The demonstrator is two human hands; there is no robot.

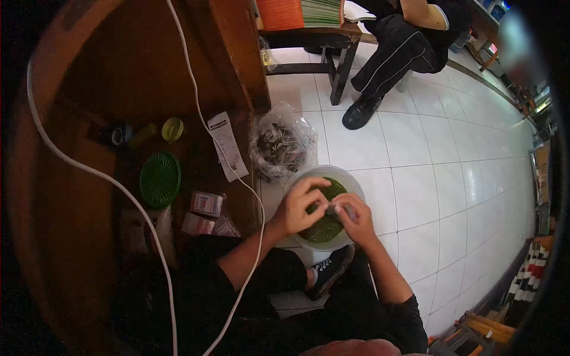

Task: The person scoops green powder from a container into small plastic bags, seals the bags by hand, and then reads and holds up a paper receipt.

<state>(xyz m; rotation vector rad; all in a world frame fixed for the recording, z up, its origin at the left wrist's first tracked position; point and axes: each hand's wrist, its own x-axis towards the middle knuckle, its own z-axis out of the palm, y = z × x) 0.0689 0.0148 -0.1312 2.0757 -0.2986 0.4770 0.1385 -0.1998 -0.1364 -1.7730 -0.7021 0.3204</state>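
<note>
My left hand (301, 209) and my right hand (355, 219) meet above a round whitish tub (358, 180). Between their pinched fingertips is a small greyish thing, too small and blurred to name. Inside the tub lies a green mass (320, 231), finely broken or leafy; my hands cover part of it. Just beyond the tub, a clear plastic bag (303, 127) stands open, filled with dry-looking grey-brown scraps (280, 148).
White cables hang across the left side, one passing over my left forearm. On the brown wooden surface are a green ribbed lid (160, 180), a printed paper (227, 146) and small packets (206, 204). Another person's shoe (360, 113) rests on the tiles near a wooden bench (338, 37).
</note>
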